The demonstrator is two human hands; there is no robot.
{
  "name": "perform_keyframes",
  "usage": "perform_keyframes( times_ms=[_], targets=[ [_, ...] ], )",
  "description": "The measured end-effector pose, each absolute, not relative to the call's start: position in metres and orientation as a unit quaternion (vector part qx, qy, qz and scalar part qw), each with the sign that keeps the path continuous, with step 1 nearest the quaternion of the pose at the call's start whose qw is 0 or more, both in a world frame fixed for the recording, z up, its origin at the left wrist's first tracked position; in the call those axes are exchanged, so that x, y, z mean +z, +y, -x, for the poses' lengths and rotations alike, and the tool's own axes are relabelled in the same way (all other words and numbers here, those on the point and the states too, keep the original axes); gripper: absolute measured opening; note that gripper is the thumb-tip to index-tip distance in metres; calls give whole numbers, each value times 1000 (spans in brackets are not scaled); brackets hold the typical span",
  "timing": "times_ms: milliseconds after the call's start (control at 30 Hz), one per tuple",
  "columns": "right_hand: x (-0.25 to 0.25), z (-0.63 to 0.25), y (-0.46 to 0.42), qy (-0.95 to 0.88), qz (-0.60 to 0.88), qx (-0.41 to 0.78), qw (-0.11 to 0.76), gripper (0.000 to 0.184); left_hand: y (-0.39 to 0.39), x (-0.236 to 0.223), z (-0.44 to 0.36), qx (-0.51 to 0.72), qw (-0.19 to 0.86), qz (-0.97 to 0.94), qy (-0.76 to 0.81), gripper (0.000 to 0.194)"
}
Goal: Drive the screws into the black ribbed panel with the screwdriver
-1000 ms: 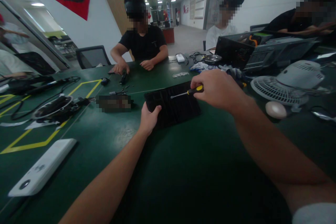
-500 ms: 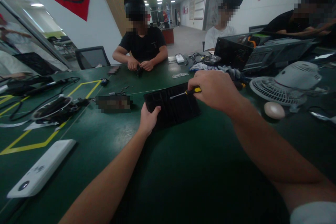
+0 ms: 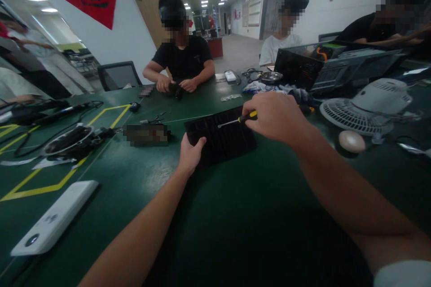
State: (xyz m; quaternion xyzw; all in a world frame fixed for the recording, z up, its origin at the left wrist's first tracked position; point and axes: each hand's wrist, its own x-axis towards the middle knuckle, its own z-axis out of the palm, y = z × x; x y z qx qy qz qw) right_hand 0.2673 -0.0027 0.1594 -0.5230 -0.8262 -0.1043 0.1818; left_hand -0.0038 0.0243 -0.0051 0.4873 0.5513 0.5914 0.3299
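Note:
A flat black panel (image 3: 229,141) with moulded ribs and recesses lies tilted on the green table in front of me. My left hand (image 3: 191,152) grips its left edge, the thumb on top and the fingers hidden beneath. Above the panel's right side, my right hand (image 3: 274,116) is closed around a screwdriver (image 3: 230,123) with a yellow and black handle. Its metal shaft points left, and the tip is over the middle of the panel's upper half. Whether the tip touches the panel I cannot tell.
To the right lie a white fan part with a grille (image 3: 350,107), a pale rounded piece (image 3: 352,141) and an open computer case (image 3: 357,65). A white device (image 3: 55,219) and tangled cables (image 3: 69,141) are on the left. A person (image 3: 182,60) works across the table (image 3: 242,215).
The screwdriver and my right hand have shifted very slightly; my left hand keeps its hold on the panel. Across the table, the person's hands have moved a little.

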Motion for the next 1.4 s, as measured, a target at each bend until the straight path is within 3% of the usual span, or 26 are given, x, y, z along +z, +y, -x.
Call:
perform_keyframes(
  times_ms=[333,600,1400],
  targets=[
    [164,-263,-9,-802,579,-57,137,31,24,-5,5,591,329,-488,552,41],
    [166,-281,1,-841,502,-44,194,24,25,-8,6,598,331,-487,543,42],
    [166,-274,-1,-815,541,-58,198,27,24,-6,5,591,330,-485,553,40]
  ],
)
